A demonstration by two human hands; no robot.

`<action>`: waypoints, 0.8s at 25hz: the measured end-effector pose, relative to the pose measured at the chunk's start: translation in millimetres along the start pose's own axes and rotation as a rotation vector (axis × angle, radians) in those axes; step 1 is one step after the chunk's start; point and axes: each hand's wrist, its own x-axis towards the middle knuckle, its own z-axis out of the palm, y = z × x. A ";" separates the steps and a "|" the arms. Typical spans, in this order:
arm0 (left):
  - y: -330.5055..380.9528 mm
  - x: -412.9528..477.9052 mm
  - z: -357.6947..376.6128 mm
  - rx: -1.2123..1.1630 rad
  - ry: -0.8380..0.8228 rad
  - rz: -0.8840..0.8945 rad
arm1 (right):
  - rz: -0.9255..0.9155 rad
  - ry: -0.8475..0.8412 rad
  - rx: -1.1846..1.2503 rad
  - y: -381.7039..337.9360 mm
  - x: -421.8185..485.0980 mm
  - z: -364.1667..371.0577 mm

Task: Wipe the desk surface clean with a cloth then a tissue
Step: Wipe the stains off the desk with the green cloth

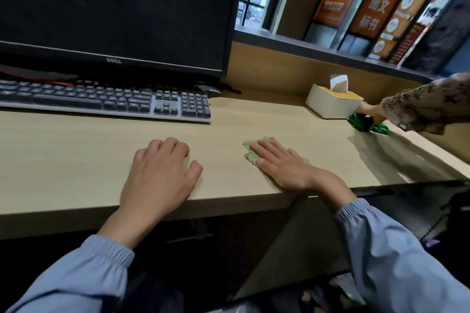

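Note:
A pale wooden desk (76,150) fills the middle of the head view. My right hand (284,165) lies flat, fingers together, pressing a light green cloth (250,151) onto the desk near its front edge. My left hand (160,173) rests on the bare desk to the left, fingers curled under, with nothing in it. A white tissue box (330,104) with a yellow top and one tissue (339,83) sticking up stands at the back right.
A grey keyboard (106,101) and a black monitor (114,12) stand at the back left. Another person's hand (368,112) in a patterned sleeve holds a dark green object (361,121) beside the tissue box. A wooden back panel (267,71) bounds the desk.

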 end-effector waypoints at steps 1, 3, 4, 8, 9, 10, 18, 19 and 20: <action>0.3 -1.1 0.5 -0.007 0.017 0.002 | -0.007 0.009 -0.008 -2.4 -13.2 5.4; 0.9 -1.4 1.6 -0.062 0.082 0.011 | -0.017 0.022 -0.008 -8.5 -28.2 8.3; 1.2 -2.4 1.3 -0.126 0.134 0.017 | -0.011 0.015 -0.003 -12.9 -30.3 7.9; 0.3 -11.6 -6.1 -0.391 0.389 0.045 | -0.093 0.006 -0.032 -62.8 -6.4 5.7; -0.9 -14.1 -9.5 -0.435 0.427 0.053 | -0.135 0.001 -0.042 -83.4 3.2 5.1; -2.9 -17.0 -14.0 -0.467 0.452 0.056 | -0.181 -0.001 -0.050 -105.0 14.0 4.6; -64.3 -20.1 -57.0 -0.426 0.554 -0.122 | -0.444 -0.024 -0.095 -241.1 92.8 -0.2; -71.3 -20.9 -60.2 -0.417 0.563 -0.141 | -0.434 -0.030 -0.064 -240.0 97.6 -2.2; -77.9 -22.8 -62.5 -0.396 0.567 -0.150 | -0.417 -0.030 -0.037 -234.3 99.9 -3.9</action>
